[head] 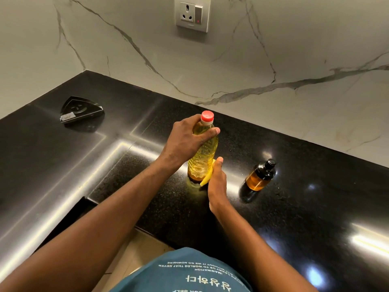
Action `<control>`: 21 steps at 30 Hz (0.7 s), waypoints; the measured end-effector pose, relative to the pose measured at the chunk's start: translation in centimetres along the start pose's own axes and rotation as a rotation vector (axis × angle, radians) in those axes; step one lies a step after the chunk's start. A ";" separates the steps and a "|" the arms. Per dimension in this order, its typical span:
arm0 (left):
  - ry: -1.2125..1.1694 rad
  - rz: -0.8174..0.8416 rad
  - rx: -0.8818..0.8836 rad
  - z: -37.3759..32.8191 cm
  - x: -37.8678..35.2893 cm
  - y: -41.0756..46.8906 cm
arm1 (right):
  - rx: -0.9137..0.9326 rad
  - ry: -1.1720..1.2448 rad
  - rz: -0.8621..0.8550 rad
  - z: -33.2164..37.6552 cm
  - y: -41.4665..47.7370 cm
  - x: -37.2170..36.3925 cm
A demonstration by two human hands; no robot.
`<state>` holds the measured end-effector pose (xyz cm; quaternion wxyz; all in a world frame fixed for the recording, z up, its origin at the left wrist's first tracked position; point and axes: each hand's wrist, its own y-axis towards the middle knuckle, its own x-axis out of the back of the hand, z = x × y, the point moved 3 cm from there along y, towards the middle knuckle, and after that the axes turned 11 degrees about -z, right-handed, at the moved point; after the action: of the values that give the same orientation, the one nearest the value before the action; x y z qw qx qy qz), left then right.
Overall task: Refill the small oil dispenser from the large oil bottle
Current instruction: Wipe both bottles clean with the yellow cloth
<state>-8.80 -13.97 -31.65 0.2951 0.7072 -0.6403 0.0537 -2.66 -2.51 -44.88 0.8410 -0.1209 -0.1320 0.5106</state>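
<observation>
The large clear oil bottle (202, 159), full of yellow oil and closed with a red cap (207, 116), stands upright on the black counter (294, 207). My left hand (187, 138) grips its upper part just below the cap. My right hand (216, 182) is beside the bottle's base, fingers curled round a yellow thing (205, 179) that I cannot identify, thumb up against the bottle. The small amber oil dispenser (260, 175) with a black pump top stands apart on the counter to the right.
A dark triangular metal piece (81, 109) lies at the far left on the steel surface (42, 165). A marble wall with a socket (192, 14) rises behind. The counter's front edge runs close to my body.
</observation>
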 end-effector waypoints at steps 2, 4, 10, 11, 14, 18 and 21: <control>0.000 0.012 0.005 0.0 0.0 0.1 | 0.059 0.048 -0.039 0.6 -1.1 0.1; 0.009 0.045 0.008 0.1 0.1 0.3 | 0.168 0.064 -0.057 1.7 -1.3 0.1; 0.003 0.315 0.122 -0.2 0.9 1.9 | 0.236 0.050 -0.132 2.9 -0.1 1.4; -0.012 0.346 0.149 -0.2 1.0 2.1 | 0.222 0.056 -0.147 2.8 0.0 1.7; -0.015 0.362 0.180 -0.5 1.2 2.1 | 0.208 0.109 -0.157 2.7 -0.2 2.4; -0.004 0.192 0.125 -1.0 1.0 1.3 | 0.227 0.188 -0.128 4.0 -1.4 2.8; 0.023 0.080 0.067 -1.0 0.6 0.9 | 0.195 0.198 -0.068 4.6 -1.7 2.1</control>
<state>-9.23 -13.99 -30.31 0.2763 0.6897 -0.6626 0.0948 -1.88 -1.11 -39.76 0.8745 -0.0835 -0.0021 0.4777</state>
